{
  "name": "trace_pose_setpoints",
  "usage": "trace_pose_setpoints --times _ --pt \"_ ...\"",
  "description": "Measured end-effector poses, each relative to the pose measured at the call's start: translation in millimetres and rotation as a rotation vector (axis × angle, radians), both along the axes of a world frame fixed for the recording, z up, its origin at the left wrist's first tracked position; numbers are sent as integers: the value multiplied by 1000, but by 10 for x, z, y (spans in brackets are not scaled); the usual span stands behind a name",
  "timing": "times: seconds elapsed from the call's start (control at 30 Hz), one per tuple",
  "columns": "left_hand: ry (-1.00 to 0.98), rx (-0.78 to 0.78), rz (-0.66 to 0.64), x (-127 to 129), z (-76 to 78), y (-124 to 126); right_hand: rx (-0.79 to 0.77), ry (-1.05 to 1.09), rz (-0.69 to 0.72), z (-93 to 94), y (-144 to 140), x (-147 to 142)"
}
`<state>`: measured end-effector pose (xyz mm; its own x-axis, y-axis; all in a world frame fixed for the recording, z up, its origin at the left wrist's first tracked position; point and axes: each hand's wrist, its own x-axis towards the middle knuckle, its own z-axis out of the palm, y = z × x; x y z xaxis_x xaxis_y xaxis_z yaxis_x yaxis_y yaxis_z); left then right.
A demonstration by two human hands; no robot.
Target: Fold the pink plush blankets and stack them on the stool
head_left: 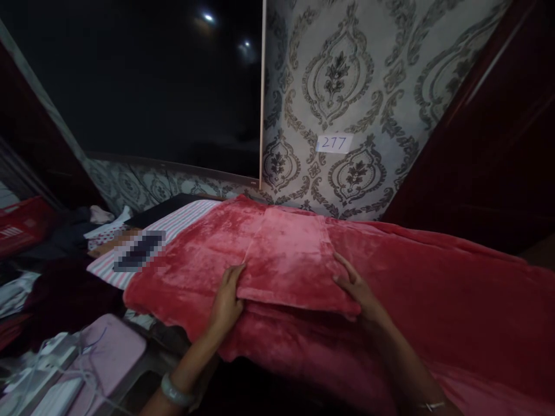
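Observation:
A folded pinkish-red plush cloth (295,260) lies flat on a larger red plush blanket (455,294). At its near left corner, my left hand (226,301) is closed on the edge, with the thumb towards the cloth. My right hand (359,292) touches the right edge. Its thumb and forefinger are stretched out and apart, while the other fingers are hidden. The near edge of the folded cloth stands slightly off the blanket, with a dark shadow below it.
A striped cloth (182,222) with a blurred-out dark object (139,251) lies left of the blanket. Lower left, a pink stool top (115,346) bears white cables and a power strip. A large dark screen (151,86) and patterned wall (338,75) stand behind.

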<state>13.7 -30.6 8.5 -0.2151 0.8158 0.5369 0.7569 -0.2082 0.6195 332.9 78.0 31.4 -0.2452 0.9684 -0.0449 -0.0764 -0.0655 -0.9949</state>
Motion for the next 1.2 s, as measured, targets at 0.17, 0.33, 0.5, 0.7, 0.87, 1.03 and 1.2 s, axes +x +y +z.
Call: trace_pose_setpoints --times 0.17,0.33,0.5,0.7,0.87,1.03,1.2 --pt "3 -45 -25 -115 -112 -107 73 -110 0 -375 -41 62" --pt "-87 -16 -101 -254 -188 -115 128 -164 29 -462 11 131" --pt "-215 -51 -103 -303 -215 -109 448 -536 -39 -188 382 82" --pt "-307 -24 -58 -262 -451 -68 624 -969 81 300 1007 -724" --pt "-331 25 -50 -231 -575 -83 420 -1145 -104 392 1557 -943" --pt "-350 47 -24 -184 -621 -108 235 -1175 -266 276 1924 -722" --pt "-357 37 0 -167 -637 -100 253 -1138 -288 152 2075 -731"
